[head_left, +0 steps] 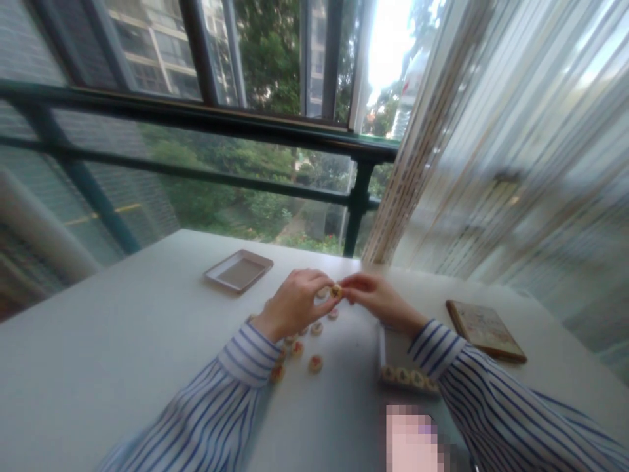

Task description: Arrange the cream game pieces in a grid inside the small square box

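Observation:
Between the fingertips of my left hand (297,301) and my right hand (376,296) is one round xiangqi piece (336,292) with a dark mark on its face. Both hands pinch it just above the white table. Loose xiangqi pieces (315,363), several with red marks, lie under and in front of my left hand, which hides part of the group. Below my right forearm sits an open box (381,351) with a row of dark-marked pieces (403,375) along its near side. My right sleeve covers part of that box.
A shallow open tray or lid (239,271) rests at the back left of the white table (122,328). At the right lies a flat brown board-like case (485,331). A pixelated pink patch is at the bottom. Behind stand a dark green railing (246,124) and a string curtain (472,164).

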`<state>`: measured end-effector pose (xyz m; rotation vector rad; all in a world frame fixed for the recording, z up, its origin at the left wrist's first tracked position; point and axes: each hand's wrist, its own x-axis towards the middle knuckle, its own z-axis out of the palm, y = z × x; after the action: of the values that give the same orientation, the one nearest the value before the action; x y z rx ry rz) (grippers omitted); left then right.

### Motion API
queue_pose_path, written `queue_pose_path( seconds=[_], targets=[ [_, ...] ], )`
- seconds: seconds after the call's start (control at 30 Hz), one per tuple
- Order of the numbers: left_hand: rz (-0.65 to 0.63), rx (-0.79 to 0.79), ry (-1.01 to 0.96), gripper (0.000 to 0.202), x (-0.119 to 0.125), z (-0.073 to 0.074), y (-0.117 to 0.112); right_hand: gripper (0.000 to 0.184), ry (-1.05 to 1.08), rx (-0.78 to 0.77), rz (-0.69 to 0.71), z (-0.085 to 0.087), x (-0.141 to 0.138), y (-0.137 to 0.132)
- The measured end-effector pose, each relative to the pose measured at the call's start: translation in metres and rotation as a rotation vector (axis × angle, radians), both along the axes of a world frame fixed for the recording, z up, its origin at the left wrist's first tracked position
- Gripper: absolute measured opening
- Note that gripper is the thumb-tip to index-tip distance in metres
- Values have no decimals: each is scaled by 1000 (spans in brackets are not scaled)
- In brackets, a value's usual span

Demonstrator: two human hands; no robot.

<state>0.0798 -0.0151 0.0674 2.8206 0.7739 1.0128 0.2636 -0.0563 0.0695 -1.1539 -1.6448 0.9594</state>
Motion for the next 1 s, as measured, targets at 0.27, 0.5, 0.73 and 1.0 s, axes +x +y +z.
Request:
queue_pose_path(
  seconds=[0.27, 0.5, 0.73, 1.0],
  targets=[
    [-20, -64, -36, 20, 4, -3, -7, 32, 47, -5, 23, -5, 5, -7],
    [-15, -159, -70, 23, 10, -3, -19, 30, 45, -18, -7, -4, 10, -19],
    [-1, -270, -123, 22, 18, -6, -29, 30, 51, -22, -17, -4, 17, -31],
    [-63, -473, -204, 25, 28, -5, -40, 30, 97, -43, -40, -14, 27, -38]
  ],
)
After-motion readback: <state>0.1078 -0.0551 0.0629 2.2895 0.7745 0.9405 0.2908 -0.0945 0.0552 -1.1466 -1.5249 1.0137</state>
